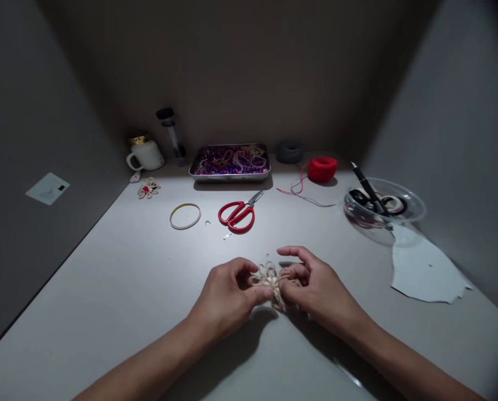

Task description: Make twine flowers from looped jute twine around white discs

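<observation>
A flower of looped beige twine [269, 273] is held just above the near part of the table, between both hands. My left hand [232, 289] pinches it from the left, thumb across its front. From the right, my right hand [311, 284] closes thumb and fingers on its petals, with the index finger stretched out above. The fingers hide part of the loops. Beyond the hands lie red-handled scissors [240, 214], and left of them a thin ring [185, 216]. A finished-looking twine flower with a red centre [147, 189] rests at the far left.
A metal tray of purple beads [230, 177] stands at the back. Nearby are a red yarn ball [322, 169], a grey yarn ball [289, 151], a white mug [149, 155] and a clear tube [172, 136]. At right, a clear bowl [416, 209] holds a pen [366, 184], beside torn white sheet [428, 267].
</observation>
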`<state>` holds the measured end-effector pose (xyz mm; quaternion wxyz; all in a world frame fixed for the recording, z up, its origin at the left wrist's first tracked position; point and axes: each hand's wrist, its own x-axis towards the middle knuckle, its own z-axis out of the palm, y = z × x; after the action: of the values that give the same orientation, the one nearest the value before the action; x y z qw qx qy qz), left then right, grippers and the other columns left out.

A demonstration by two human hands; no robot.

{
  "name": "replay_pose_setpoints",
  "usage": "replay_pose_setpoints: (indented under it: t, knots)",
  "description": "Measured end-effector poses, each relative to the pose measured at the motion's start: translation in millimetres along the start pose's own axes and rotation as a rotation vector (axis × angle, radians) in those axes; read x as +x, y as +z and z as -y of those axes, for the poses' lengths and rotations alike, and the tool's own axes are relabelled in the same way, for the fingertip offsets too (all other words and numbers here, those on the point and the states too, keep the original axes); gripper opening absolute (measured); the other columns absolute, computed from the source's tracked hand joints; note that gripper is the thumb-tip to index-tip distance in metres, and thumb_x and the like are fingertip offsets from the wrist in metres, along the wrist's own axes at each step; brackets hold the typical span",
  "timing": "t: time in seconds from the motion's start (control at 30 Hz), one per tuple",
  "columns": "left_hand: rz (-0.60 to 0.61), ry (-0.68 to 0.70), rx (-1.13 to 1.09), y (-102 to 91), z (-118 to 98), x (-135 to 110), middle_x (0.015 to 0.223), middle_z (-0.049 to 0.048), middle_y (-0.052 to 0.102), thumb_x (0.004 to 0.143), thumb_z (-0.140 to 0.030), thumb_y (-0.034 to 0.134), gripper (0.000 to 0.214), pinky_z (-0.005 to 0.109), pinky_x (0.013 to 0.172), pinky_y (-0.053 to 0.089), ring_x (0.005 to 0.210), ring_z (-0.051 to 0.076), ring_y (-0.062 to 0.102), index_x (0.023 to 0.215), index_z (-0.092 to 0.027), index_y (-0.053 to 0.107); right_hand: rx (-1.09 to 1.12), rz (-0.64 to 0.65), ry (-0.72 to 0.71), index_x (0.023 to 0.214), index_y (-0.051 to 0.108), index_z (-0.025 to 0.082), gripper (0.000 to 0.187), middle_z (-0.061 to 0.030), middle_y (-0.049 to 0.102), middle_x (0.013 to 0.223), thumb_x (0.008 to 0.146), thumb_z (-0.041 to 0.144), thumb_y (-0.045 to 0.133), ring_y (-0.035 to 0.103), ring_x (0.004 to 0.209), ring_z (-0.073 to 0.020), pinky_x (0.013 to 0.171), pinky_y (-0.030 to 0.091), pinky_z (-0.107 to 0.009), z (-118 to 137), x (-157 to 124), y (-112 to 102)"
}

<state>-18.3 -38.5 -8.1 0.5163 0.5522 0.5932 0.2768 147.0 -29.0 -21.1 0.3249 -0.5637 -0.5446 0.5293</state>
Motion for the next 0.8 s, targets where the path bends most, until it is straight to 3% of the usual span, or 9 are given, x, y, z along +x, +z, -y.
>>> replay_pose_setpoints:
  t: [0.1,0.27,0.37,0.57,0.7,0.8]
  knots:
    - [-0.054,0.047,0.123,-3.3,1.6,0.0,0.077,0.0037,0.062,0.066,-0.036,0.068,0.031,0.029,0.064,0.041,0.069,0.018,0.054,0.089,-0.017,0.061,-0.206,-0.029,-0.078,0.109,0.050,0.016,0.041,0.0029,0.060,0.060,0.067,0.013,0.052,0.054,0.049,-0.0120,0.052,0.046,-0.025,-1.4,-0.8,-2.6]
    - [-0.151,0.119,0.332,-6.2,5.4,0.3,0.083,0.0058,0.064,0.074,-0.023,0.057,0.012,0.031,0.067,0.041,0.075,0.020,0.056,0.083,-0.017,0.062,-0.603,-0.113,-0.295,0.099,0.061,0.019,0.030,-0.0052,0.067,0.085,0.070,0.022,0.057,0.062,0.068,-0.0195,0.062,0.049,-0.033,-3.5,-6.0,-6.6]
    - [-0.156,0.166,0.388,-5.9,6.7,-0.2,0.082,0.0058,0.063,0.076,-0.019,0.052,0.012,0.030,0.064,0.041,0.072,0.019,0.056,0.082,-0.017,0.062,-0.603,-0.099,-0.330,0.095,0.061,0.021,0.024,-0.0056,0.065,0.092,0.071,0.022,0.057,0.062,0.074,-0.0194,0.065,0.049,-0.032,-2.8,-7.3,-12.6]
    - [-0.140,0.228,0.363,-5.4,4.1,-3.4,0.076,0.0038,0.063,0.081,-0.019,0.048,0.014,0.028,0.063,0.041,0.069,0.016,0.055,0.078,-0.017,0.061,-0.604,-0.091,-0.347,0.085,0.057,0.020,0.013,-0.0017,0.062,0.076,0.073,0.017,0.055,0.057,0.061,-0.0153,0.056,0.045,-0.027,-6.6,-7.3,-14.1]
    - [-0.081,0.396,0.414,-3.8,4.9,-8.2,0.075,0.0052,0.059,0.081,-0.014,0.046,0.016,0.026,0.060,0.041,0.066,0.015,0.054,0.079,-0.015,0.062,-0.651,-0.119,-0.421,0.072,0.056,0.020,0.007,-0.0012,0.060,0.068,0.077,0.019,0.052,0.055,0.057,-0.0148,0.054,0.042,-0.027,-13.3,-10.2,-5.7]
    - [-0.005,0.468,0.510,-1.5,7.9,-10.6,0.077,0.0068,0.057,0.080,-0.013,0.045,0.019,0.026,0.056,0.040,0.062,0.014,0.052,0.082,-0.014,0.063,-0.653,-0.107,-0.450,0.075,0.059,0.020,0.010,-0.0026,0.062,0.071,0.079,0.021,0.051,0.058,0.059,-0.0161,0.056,0.043,-0.028,-14.8,-12.9,-2.9]
